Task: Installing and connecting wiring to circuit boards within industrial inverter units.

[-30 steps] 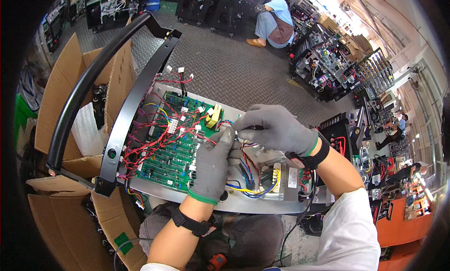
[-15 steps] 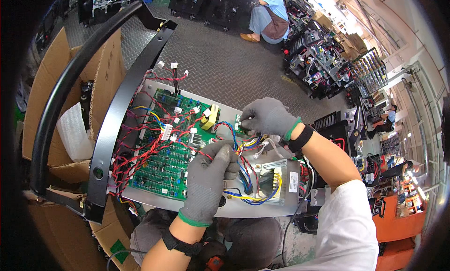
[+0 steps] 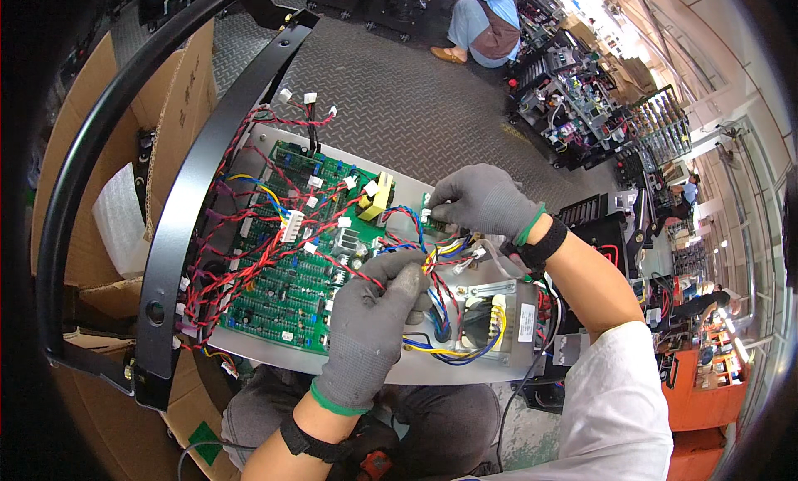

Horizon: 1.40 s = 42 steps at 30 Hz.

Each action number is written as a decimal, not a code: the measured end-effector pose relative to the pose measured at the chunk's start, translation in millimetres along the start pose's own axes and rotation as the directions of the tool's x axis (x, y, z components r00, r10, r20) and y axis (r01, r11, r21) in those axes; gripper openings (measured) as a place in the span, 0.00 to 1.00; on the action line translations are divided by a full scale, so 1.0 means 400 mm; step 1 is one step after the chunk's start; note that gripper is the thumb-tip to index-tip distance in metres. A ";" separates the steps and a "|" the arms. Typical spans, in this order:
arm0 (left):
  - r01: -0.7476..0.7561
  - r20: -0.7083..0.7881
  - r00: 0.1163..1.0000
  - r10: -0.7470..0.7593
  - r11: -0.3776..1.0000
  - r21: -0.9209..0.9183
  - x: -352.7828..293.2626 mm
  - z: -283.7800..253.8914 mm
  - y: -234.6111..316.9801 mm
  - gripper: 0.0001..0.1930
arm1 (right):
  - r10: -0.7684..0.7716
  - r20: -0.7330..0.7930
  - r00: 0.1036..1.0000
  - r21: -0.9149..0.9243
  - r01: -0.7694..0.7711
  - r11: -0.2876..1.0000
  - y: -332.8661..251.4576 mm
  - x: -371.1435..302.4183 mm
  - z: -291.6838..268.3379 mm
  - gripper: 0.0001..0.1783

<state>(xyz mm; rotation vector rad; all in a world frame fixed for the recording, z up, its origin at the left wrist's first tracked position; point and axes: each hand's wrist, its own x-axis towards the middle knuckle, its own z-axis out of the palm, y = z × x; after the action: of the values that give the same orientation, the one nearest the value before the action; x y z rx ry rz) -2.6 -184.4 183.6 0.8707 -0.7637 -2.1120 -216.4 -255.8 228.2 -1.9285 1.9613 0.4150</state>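
Observation:
A large green circuit board (image 3: pixel 287 302) lies on a grey metal plate (image 3: pixel 407 373) in front of me, with red, black and blue wires with white plugs strewn over it. My left hand (image 3: pixel 374 323), in a grey glove, is closed at a bundle of coloured wires (image 3: pixel 430 261), gripping it by thumb and fingertips. Farther right, my right hand (image 3: pixel 482 202), gloved too, pinches at a small green board (image 3: pixel 425 215) on the plate's far edge; its fingertips hide what they hold. Near the right end sits a round transformer (image 3: pixel 480 321) with yellow and blue wires.
A curved black metal handle frame (image 3: pixel 179 256) rises along the left side. Beyond it stand open cardboard boxes (image 3: pixel 91 215) with white foam. A person (image 3: pixel 490 24) in blue crouches on the patterned floor at the back. Racks of electronics (image 3: pixel 573 107) stand at the right.
The handle frame and plate sit slightly farther left in view. My left fingertips have moved slightly right at the wires; my right hand stays at the small board.

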 end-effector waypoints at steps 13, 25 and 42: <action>0.004 0.022 1.000 -0.004 1.000 -0.011 -0.002 -0.004 0.000 0.16 | -0.083 0.047 0.995 -0.371 0.094 0.924 -0.051 0.022 -0.028 0.12; -0.018 0.017 1.000 0.019 1.000 -0.011 0.000 0.002 -0.002 0.15 | -0.189 0.121 0.975 -0.605 0.223 0.765 -0.111 0.074 -0.044 0.09; -0.122 0.088 0.989 0.119 0.992 0.032 -0.005 0.004 -0.031 0.12 | -0.108 -0.242 0.964 0.595 0.235 0.769 -0.130 -0.068 -0.072 0.20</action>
<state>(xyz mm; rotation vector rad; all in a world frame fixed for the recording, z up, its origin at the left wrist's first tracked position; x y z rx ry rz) -7.6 -175.4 176.0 0.7383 -0.8804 -2.0448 -165.8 -245.7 268.3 -1.7132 1.6990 -0.4500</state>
